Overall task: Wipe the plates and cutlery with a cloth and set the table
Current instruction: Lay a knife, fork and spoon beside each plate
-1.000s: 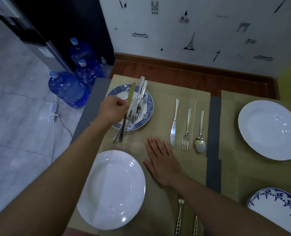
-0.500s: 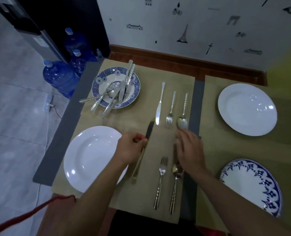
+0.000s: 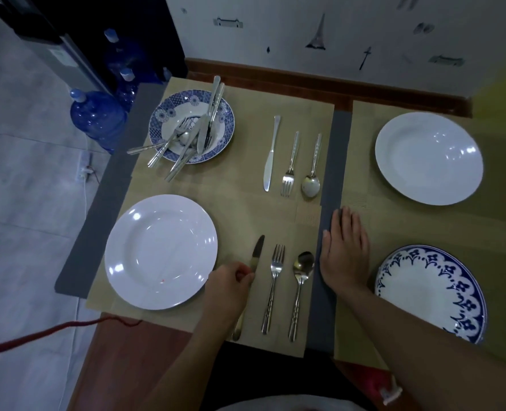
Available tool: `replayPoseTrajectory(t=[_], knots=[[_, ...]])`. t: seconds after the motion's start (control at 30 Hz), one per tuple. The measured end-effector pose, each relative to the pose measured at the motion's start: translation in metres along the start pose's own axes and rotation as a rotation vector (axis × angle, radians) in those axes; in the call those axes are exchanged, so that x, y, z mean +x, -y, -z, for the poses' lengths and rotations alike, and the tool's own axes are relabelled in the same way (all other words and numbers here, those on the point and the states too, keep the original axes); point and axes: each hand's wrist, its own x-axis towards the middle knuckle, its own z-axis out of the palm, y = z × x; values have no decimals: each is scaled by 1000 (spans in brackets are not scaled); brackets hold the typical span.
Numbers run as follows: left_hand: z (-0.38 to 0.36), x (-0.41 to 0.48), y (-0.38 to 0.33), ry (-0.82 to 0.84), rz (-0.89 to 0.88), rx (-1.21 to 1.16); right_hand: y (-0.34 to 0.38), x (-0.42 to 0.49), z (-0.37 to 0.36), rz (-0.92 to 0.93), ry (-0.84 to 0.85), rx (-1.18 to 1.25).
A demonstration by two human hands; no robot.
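— Since half a second ago the near knife (image 3: 258, 250) has swung from a slant to straight, tip toward 12 o'clock, and the right grip (image 3: 345, 253) has left the near spoon (image 3: 302, 269).

— Who has the knife?

— The left grip (image 3: 231, 287), fingers curled round its handle, over the tan placemat (image 3: 245, 212). Whether the blade touches the mat, I cannot tell. At its 3 o'clock lie the near fork (image 3: 276, 271), then that spoon, parallel and apart.

— And the right grip?

— Flat, fingers straight, holding nothing, at the edge of the grey strip (image 3: 337, 161) at the spoon's 3 o'clock.

— Plates?

— From the knife: a white plate (image 3: 161, 252) at 9 o'clock, just beside the left grip. A blue-patterned plate (image 3: 159, 120) piled with loose cutlery (image 3: 186, 143) at 11. A far knife (image 3: 271, 152), far fork (image 3: 290, 161) and far spoon (image 3: 311, 182) around 12 to 1. A second white plate (image 3: 429, 158) at 2, and a blue-rimmed plate (image 3: 423, 298) at 4.
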Motion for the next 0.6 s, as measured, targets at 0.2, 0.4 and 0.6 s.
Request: replayPoseTrajectory(t=[0.2, 0.4, 0.6], knots=[[-2, -4, 3, -69, -295, 357, 0, -1, -3, 3, -29, -5], [9, 11, 5, 210, -481, 706, 0, -2, -4, 6, -48, -15], [10, 19, 3, 255, -507, 905, 0, -1, -5, 9, -66, -10]])
